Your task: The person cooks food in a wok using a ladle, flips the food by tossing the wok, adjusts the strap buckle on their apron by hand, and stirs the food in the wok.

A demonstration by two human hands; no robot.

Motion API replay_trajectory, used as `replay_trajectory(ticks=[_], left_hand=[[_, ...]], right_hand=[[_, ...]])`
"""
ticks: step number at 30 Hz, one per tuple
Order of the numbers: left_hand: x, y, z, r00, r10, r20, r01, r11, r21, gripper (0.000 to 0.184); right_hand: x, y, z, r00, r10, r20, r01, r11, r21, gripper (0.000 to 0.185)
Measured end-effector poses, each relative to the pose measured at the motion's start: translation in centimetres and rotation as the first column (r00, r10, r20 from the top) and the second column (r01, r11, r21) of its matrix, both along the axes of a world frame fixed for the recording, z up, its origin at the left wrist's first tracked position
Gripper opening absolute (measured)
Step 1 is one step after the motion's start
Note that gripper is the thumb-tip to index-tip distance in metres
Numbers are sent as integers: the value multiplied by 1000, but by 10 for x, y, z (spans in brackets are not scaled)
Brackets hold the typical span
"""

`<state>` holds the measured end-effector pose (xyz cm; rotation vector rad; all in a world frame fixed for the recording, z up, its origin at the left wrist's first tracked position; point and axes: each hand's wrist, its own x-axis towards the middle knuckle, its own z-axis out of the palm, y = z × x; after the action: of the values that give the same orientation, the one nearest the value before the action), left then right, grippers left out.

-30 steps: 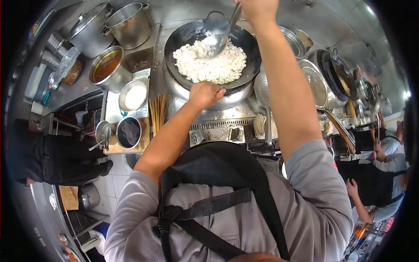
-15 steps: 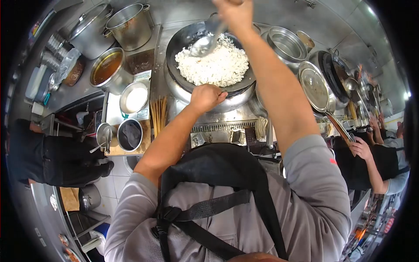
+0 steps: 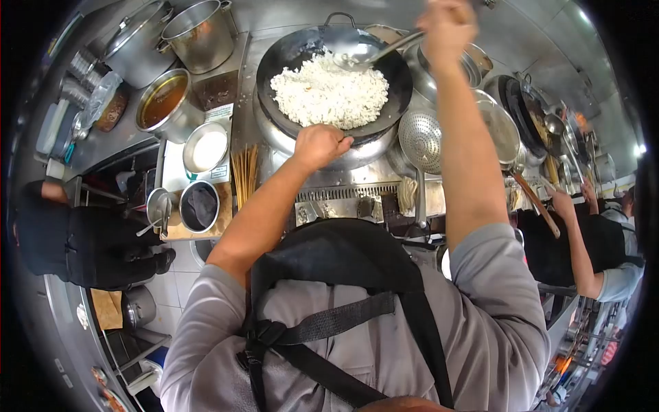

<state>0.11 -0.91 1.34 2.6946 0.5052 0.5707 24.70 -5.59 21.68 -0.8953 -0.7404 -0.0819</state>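
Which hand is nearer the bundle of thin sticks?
Left. The left hand is at the near rim of the wok, beyond the sticks and to their right. The right hand is raised much farther off, to the wok's far right, gripping the ladle.

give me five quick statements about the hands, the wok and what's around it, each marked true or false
1. The right hand holds the ladle. True.
2. The wok is full of noodles. False: the wok has rice in it.
3. The sticks are left of the wok. True.
4. The left hand is up by the wok's far handle. False: the left hand is at the near edge.
5. The skimmer lies right of the wok. True.
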Motion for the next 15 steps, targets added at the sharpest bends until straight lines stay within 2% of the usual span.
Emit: replay_trajectory(ticks=[1,2,3,4,6,7,8,10,11,14,15], left_hand=[[1,1,-2,1000,-6,7,6,1000,-7,45],[2,1,-2,1000,-12,8,12,1000,-2,45],[4,4,0,1000,-6,18,6,1000,12,44],[1,1,-3,1000,-5,14,5,1000,14,44],[1,1,-2,1000,-11,1,11,1000,3,43],[1,1,-1,1000,-7,-9,7,1000,-5,43],[0,1,-1,1000,-7,-11,7,1000,-13,43],[1,3,0,999,-13,-52,12,999,-32,43],[2,5,0,999,-14,-49,13,999,-31,43],[0,2,-6,998,-24,-66,22,999,-29,44],[0,2,-4,999,-12,-44,11,1000,-23,43]], right_hand=[[29,19,-43,990,-90,105,101,990,-100,23],[46,29,-62,961,-166,220,207,962,-180,23],[29,19,-38,979,-57,197,89,983,-158,20],[16,1,-14,980,-59,190,91,982,-164,20],[-13,-35,48,997,-74,33,78,985,-156,20],[-34,-57,65,998,-56,31,58,994,-97,20],[-18,-69,54,992,14,125,-4,997,-77,21],[-5,-53,-3,995,94,28,-91,991,-95,22],[-12,-51,-4,987,133,87,-122,986,-116,23],[-19,-74,39,992,120,45,-114,986,-121,24],[-40,-89,56,978,197,71,-192,979,-69,24]])
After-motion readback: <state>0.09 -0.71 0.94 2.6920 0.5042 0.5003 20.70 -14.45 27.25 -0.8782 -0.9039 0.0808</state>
